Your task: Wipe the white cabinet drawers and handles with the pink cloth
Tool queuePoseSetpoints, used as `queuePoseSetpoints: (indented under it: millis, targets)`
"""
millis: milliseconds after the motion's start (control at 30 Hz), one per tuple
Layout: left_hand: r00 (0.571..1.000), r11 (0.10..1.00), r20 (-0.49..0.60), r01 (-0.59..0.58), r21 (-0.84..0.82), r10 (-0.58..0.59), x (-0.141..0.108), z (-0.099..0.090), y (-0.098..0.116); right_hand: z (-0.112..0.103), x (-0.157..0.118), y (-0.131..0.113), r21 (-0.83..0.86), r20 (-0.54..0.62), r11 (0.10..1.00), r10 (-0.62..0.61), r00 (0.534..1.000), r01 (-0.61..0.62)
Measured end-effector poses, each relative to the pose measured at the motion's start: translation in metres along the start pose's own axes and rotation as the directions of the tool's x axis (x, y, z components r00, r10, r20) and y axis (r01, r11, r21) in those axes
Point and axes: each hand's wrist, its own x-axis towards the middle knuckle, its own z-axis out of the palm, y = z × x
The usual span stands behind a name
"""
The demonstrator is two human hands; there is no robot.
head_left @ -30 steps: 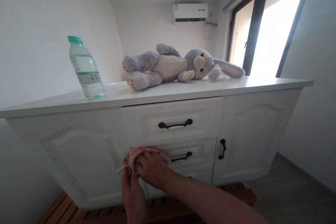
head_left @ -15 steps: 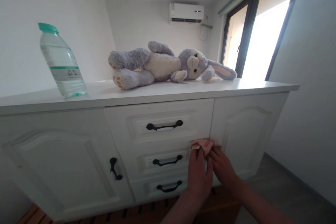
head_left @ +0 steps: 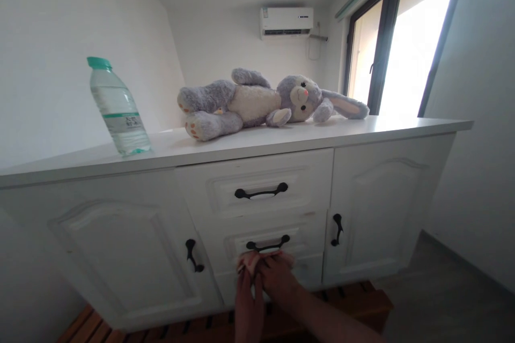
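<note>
A pink cloth (head_left: 251, 261) is bunched against the white drawer front, just beneath the black middle drawer handle (head_left: 268, 244). My left hand (head_left: 248, 290) grips the cloth from below, fingers pointing up. My right hand (head_left: 278, 277) lies beside it with its fingers closed over the cloth's right part. Both hands are close together and cover the lowest drawer's handle. Above them is the top drawer handle (head_left: 261, 192), untouched.
On the white cabinet top (head_left: 322, 136) lie a grey plush rabbit (head_left: 253, 104) and, upright at left, a water bottle (head_left: 120, 112). Door handles (head_left: 195, 256) flank the drawers. A slatted wooden bench (head_left: 350, 296) is underneath. A window (head_left: 414, 37) is at right.
Both hands, with the cloth, have moved left and down from the drawers' right edge to below the middle handle. The right door handle has come into sight. The view has shifted slightly.
</note>
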Motion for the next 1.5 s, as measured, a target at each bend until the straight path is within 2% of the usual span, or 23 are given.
queuePoseSetpoints:
  millis: [100,167,233,300,333,433,500,567,700,800,867,933,1000,1067,1133,1200,1267,1333,1433,1500]
  targets:
    - [0.993,0.999,-0.109,0.043,0.034,-0.039,0.014,-0.054,-0.017,0.016,0.051,-0.043,0.056,-0.017,0.996,-0.065,0.998,0.066]
    - [0.991,0.998,-0.130,0.027,0.051,-0.020,0.021,-0.079,-0.008,0.011,0.075,-0.057,0.069,-0.053,0.996,-0.046,0.998,0.050]
    - [0.985,0.997,-0.170,0.004,0.073,0.009,0.025,-0.092,0.014,-0.008,0.091,-0.060,0.066,-0.111,0.998,0.011,0.994,-0.003]
    - [0.979,0.996,-0.203,-0.013,0.091,0.031,0.027,-0.095,0.041,-0.033,0.099,-0.054,0.060,-0.159,0.996,0.081,0.984,-0.073]
    - [0.981,0.995,-0.186,-0.032,0.094,0.049,0.029,-0.093,0.054,-0.045,0.100,-0.049,0.057,-0.161,0.993,0.109,0.981,-0.101]
    - [0.992,0.991,-0.062,-0.107,0.080,0.112,0.031,-0.073,0.080,-0.077,0.090,-0.027,0.031,-0.098,0.993,0.112,0.989,-0.109]
    - [0.993,0.991,0.010,-0.117,0.063,0.117,0.031,-0.050,0.092,-0.094,0.071,-0.007,0.011,-0.059,0.992,0.126,0.990,-0.125]
    - [0.988,0.990,0.094,-0.131,0.045,0.126,0.028,-0.022,0.107,-0.112,0.047,0.017,-0.007,-0.042,0.981,0.194,0.980,-0.194]
    - [0.915,0.964,0.305,-0.254,-0.072,0.264,0.019,0.034,0.136,-0.138,-0.007,0.063,-0.102,-0.061,0.935,0.335,0.940,-0.340]
    - [0.891,0.961,0.361,-0.249,-0.115,0.275,0.006,0.063,0.132,-0.128,-0.043,0.074,-0.159,-0.100,0.917,0.354,0.930,-0.366]
    - [0.897,0.975,0.385,-0.185,-0.121,0.218,-0.004,0.072,0.113,-0.104,-0.062,0.070,-0.137,-0.124,0.929,0.328,0.937,-0.343]
    - [0.897,0.982,0.408,-0.121,-0.147,0.171,-0.011,0.073,0.089,-0.073,-0.076,0.060,-0.099,-0.173,0.937,0.315,0.933,-0.334]
    - [0.905,0.984,0.405,-0.072,-0.162,0.133,-0.014,0.066,0.066,-0.043,-0.077,0.048,-0.061,-0.206,0.939,0.320,0.925,-0.339]
    - [0.933,0.990,0.351,-0.036,-0.139,0.083,-0.011,0.051,0.048,-0.020,-0.065,0.033,-0.017,-0.202,0.936,0.341,0.918,-0.352]
    - [0.967,0.996,0.251,-0.017,-0.090,0.039,-0.003,0.028,0.036,-0.005,-0.038,0.013,0.029,-0.180,0.934,0.356,0.917,-0.356]
    - [0.989,0.999,0.148,-0.005,-0.043,0.012,0.006,0.001,0.028,0.001,-0.003,-0.011,0.080,-0.157,0.938,0.346,0.925,-0.337]
    - [0.997,1.000,0.076,0.023,-0.013,-0.022,0.013,-0.028,0.023,-0.004,0.030,-0.036,0.147,-0.117,0.942,0.319,0.941,-0.301]
    - [0.998,0.998,-0.007,0.054,-0.022,-0.055,0.014,-0.057,0.020,-0.019,0.050,-0.054,0.213,-0.080,0.937,0.299,0.951,-0.277]
    - [0.979,0.985,-0.158,0.111,-0.131,-0.131,-0.005,-0.092,0.015,-0.054,0.047,-0.062,0.203,-0.070,0.933,0.317,0.946,-0.298]
    - [0.960,0.953,-0.185,0.158,-0.258,-0.209,-0.026,-0.104,0.009,-0.080,0.032,-0.051,0.074,-0.059,0.921,0.387,0.920,-0.382]
